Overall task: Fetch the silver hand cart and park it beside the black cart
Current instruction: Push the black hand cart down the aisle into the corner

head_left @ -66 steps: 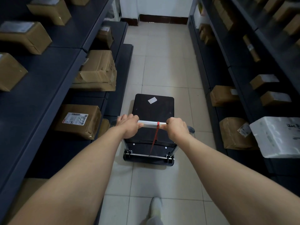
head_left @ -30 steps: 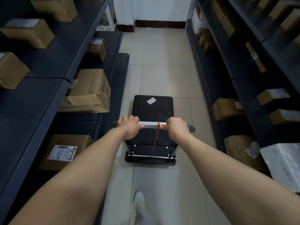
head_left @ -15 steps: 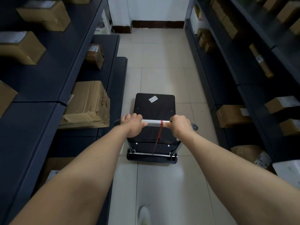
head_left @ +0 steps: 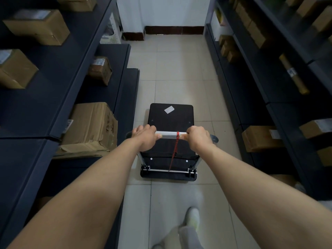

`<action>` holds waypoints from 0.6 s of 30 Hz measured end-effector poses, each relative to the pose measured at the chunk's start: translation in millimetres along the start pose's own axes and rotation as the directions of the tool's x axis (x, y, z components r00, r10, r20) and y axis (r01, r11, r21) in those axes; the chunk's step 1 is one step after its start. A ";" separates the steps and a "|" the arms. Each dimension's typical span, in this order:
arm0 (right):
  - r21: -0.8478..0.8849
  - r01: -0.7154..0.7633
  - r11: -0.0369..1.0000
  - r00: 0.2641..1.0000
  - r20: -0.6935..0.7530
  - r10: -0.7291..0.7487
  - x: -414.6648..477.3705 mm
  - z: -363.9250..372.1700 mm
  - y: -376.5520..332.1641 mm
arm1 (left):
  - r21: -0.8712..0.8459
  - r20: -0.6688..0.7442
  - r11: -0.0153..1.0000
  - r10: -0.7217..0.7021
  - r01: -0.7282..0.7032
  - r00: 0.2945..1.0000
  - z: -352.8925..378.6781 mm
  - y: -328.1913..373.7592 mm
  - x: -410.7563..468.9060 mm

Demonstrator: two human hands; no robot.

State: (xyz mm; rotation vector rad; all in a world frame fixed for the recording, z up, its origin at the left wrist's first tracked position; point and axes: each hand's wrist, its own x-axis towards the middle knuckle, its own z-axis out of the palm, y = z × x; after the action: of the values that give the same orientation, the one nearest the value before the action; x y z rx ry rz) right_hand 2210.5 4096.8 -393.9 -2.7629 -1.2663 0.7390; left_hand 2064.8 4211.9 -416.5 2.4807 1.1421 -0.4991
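Pale tiled floor (head_left: 172,69) runs to a white wall (head_left: 161,9) with dark skirting (head_left: 172,30). Either side of the floor, dark shelving (head_left: 45,108) holds cardboard boxes (head_left: 91,126).

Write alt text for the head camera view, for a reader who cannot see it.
A person's left hand and right hand grip the silver handle of a black-decked hand cart on a tiled floor, in an aisle between dark shelves holding cardboard boxes. A red cord hangs from the handle, and a white label lies on the deck.

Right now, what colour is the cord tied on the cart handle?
Red; the cord hangs from the silver handle, clearest in the head view.
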 end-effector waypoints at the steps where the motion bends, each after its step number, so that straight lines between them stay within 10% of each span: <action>1: -0.003 0.006 1.000 1.000 0.003 -0.006 5.4 -3.4 1.9 | -0.002 0.004 1.000 -0.007 0.007 1.000 -2.4 2.6 4.9; 18: -0.063 0.091 0.994 0.995 0.043 -0.088 106.6 -70.1 54.7 | -0.059 -0.013 0.994 -0.096 0.096 0.995 -35.0 69.9 95.0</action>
State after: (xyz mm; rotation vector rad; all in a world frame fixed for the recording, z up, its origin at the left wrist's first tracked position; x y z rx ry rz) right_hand 2338.9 4149.1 -386.6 -2.7330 -1.4366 0.7637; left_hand 2182.7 4247.1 -417.1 2.3931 1.2686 -0.4671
